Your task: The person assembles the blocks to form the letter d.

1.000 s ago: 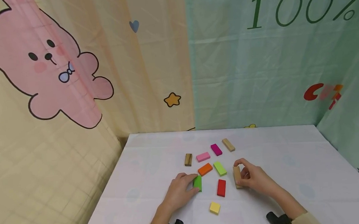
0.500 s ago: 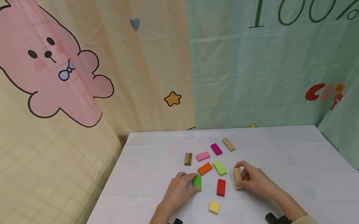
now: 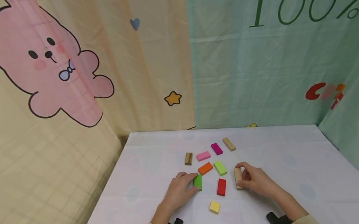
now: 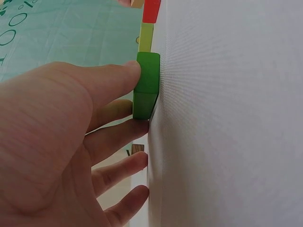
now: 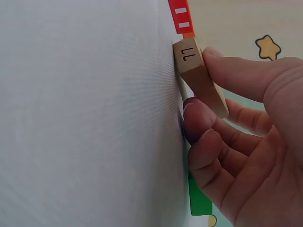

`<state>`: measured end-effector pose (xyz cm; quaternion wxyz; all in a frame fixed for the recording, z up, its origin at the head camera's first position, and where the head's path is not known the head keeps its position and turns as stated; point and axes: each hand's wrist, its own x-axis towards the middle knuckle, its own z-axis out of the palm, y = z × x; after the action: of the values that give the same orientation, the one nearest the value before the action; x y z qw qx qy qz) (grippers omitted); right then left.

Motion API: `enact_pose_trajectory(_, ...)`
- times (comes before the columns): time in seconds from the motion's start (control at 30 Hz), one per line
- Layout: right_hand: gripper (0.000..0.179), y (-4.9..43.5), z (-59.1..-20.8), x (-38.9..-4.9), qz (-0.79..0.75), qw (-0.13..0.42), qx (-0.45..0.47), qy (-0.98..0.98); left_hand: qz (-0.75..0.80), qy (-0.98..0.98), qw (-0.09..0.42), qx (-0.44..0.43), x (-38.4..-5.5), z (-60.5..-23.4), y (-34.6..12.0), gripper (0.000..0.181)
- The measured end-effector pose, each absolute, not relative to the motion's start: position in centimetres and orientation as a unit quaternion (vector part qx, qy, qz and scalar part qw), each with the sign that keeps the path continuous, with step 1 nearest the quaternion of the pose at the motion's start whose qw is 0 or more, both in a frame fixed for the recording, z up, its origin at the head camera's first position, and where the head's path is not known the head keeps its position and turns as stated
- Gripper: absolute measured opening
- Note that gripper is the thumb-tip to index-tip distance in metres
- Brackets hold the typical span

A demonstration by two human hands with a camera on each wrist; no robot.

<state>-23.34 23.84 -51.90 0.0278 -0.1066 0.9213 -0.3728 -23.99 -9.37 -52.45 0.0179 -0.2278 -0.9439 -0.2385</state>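
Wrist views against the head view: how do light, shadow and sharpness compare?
Head view: soft, fairly even light, no harsh glare; left wrist view: dimmer, the cloth darkening beside the left hand, fine streaks fanning near the green block; right wrist view: similar streaks, dark marks on the wooden block readily visible.

Green curtain (image 3: 242,68): "100%" in dark green print, then a character cut off by the frame edge (parts of the number also show, sideways, in the left-wrist view).
Wooden block (image 5: 201,78): two dark marks on one face, like "LL" or, upside down, "77".
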Motion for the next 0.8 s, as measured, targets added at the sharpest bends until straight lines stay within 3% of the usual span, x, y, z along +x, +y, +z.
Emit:
enact_pose_trajectory(0.33,0.053,23.60,-52.07,-23.29,-0.329,0.053,-0.079,0.939,-0.238,-0.945,0.016,-0.222,-24.05,-52.62,-9.16,0.049)
enact_pose_trajectory(0.8,0.059,23.94,-51.78,-23.02,-0.342,0.066,-0.125,0.929,-0.230,-0.947,0.014,-0.223,-23.90,-52.52,-9.27,0.051)
